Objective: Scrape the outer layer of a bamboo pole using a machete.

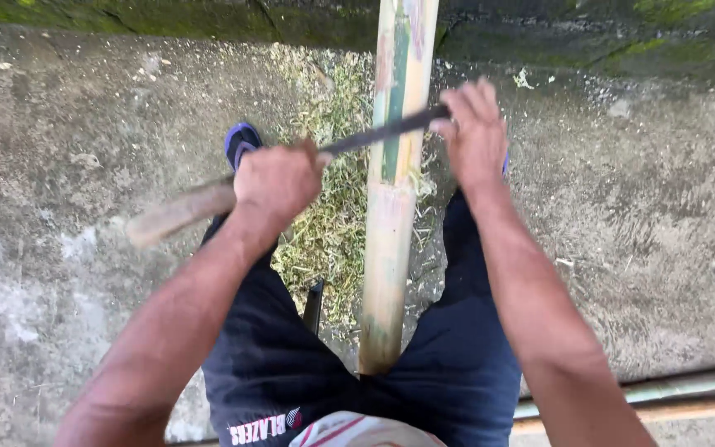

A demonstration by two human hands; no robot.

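A long pale bamboo pole (pixel 391 215) with green streaks runs from between my legs up and away across the concrete ground. A dark knife blade (pixel 378 134) lies across the pole. My left hand (pixel 279 178) grips the knife's wooden handle (pixel 177 213) at the left. On the right side of the pole, my right hand (pixel 475 136) holds the blade's far end. Pale green shavings (pixel 333 223) lie on the ground beside the pole.
I sit in dark blue shorts (pixel 283 364), a blue sandal (pixel 242 142) on my left foot. A mossy wall base (pixel 167 16) runs along the top. Thin poles (pixel 672 396) lie at the lower right. A dark object (pixel 314 305) lies by the pole.
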